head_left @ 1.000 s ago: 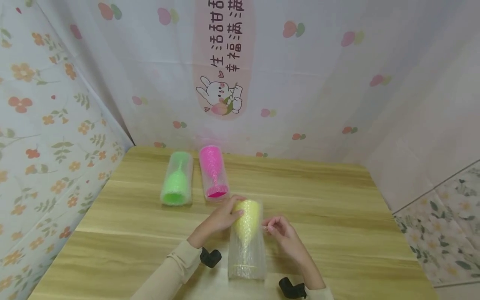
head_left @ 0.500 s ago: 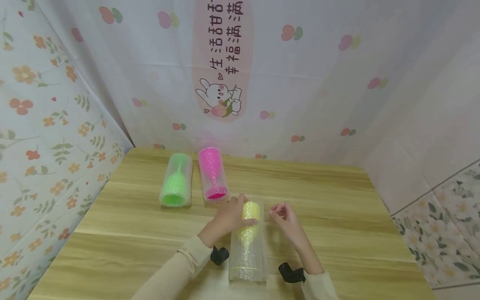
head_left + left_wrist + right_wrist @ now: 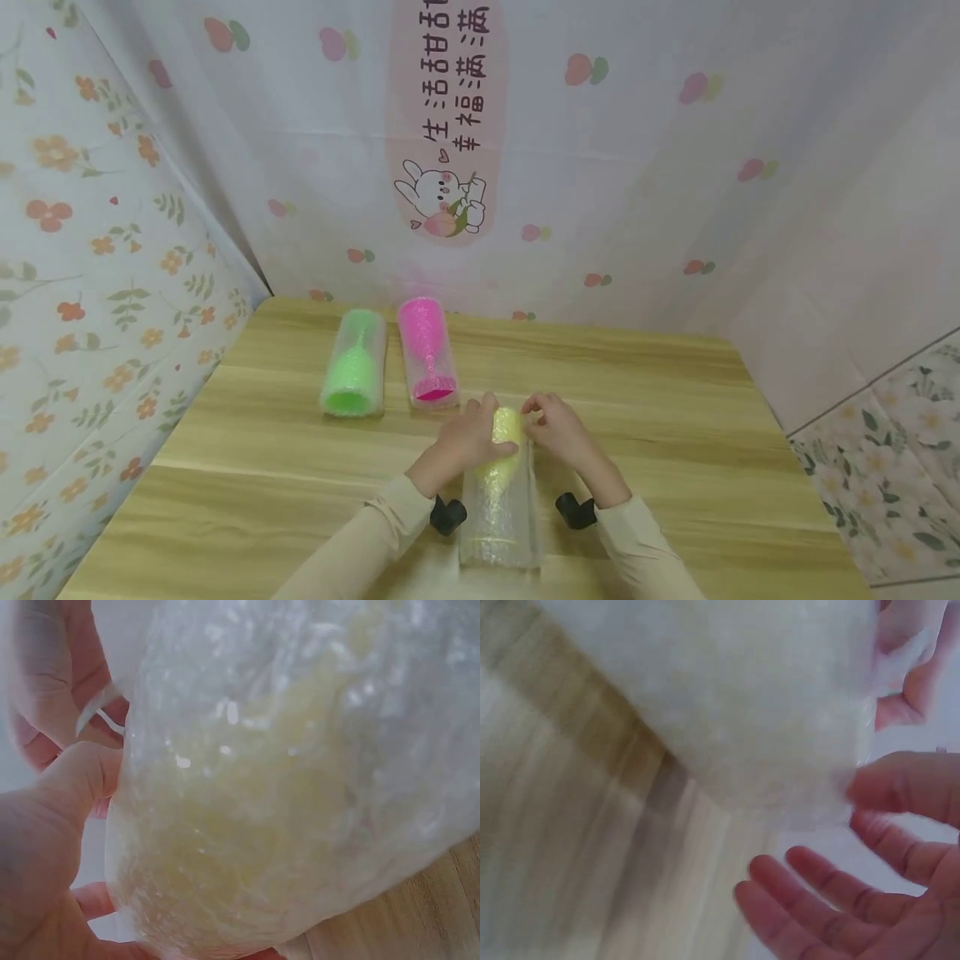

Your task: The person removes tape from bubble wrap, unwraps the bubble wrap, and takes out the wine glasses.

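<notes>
Hands [image 3: 468, 437] hold the wrapped yellow goblet [image 3: 492, 483] (left wrist view reveals clear strip [image 3: 102, 703]).

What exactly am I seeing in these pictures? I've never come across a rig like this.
There is no robot: these are a person's bare hands. The wide picture comes from a camera worn on the head; each close-up comes from a camera on one wrist. The left hand grips a yellow goblet inside clear wrap, and the right hand seems to pinch the wrap's edge, though its close-up is blurred. Farther back on the wooden table are a green goblet and a pink goblet, also wrapped.
</notes>
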{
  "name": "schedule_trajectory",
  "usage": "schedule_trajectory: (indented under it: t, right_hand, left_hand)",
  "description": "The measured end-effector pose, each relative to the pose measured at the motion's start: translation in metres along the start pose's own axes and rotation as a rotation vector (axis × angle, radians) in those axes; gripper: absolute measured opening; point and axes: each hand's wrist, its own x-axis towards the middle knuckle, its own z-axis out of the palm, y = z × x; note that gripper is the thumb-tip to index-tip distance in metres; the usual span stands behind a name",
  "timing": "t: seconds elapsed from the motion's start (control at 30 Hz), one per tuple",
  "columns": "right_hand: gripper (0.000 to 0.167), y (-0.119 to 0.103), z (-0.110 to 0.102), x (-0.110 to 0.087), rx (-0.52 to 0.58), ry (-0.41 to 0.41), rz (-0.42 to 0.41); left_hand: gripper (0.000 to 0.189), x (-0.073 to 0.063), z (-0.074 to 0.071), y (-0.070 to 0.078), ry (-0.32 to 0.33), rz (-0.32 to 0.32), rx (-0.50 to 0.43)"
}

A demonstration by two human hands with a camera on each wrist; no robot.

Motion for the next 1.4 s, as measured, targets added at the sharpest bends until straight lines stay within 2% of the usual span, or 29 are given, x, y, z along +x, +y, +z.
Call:
schedule_trajectory:
  t: [0.1,0.33,0.6,0.77,0.9,1.1,1.33,1.4]
  right_hand:
    - [0.023,-0.005,-0.002,-0.001,-0.086,-0.001,0.005]
    - [0.018,-0.013,-0.005,0.0,-0.293,-0.047,0.034]
    - [0.046,-0.011,-0.011,-0.007,-0.367,-0.181,0.117]
    - [0.056,0.003,-0.012,-0.011,-0.299,-0.217,0.115]
    - [0.066,0.015,-0.009,-0.017,-0.229,-0.206,0.098]
    - [0.079,0.031,-0.007,-0.027,-0.129,-0.231,0.141]
    - [0.077,0.045,-0.016,-0.038,-0.09,-0.23,0.147]
    - [0.069,0.048,-0.019,-0.042,-0.089,-0.237,0.163]
  left_hand:
    - [0.063,0.001,0.001,0.0,0.001,-0.003,-0.025]
    - [0.064,0.001,-0.001,-0.005,-0.018,0.003,-0.084]
    - [0.065,0.001,-0.003,-0.013,-0.033,0.025,-0.129]
    - [0.065,0.0,-0.003,-0.019,-0.032,0.067,-0.161]
    - [0.064,-0.001,-0.004,-0.023,-0.036,0.091,-0.19]
    - [0.062,-0.001,-0.004,-0.029,-0.061,0.15,-0.257]
    - [0.064,0.003,-0.003,-0.032,-0.082,0.188,-0.331]
    - [0.066,0.003,0.0,-0.031,-0.096,0.176,-0.343]
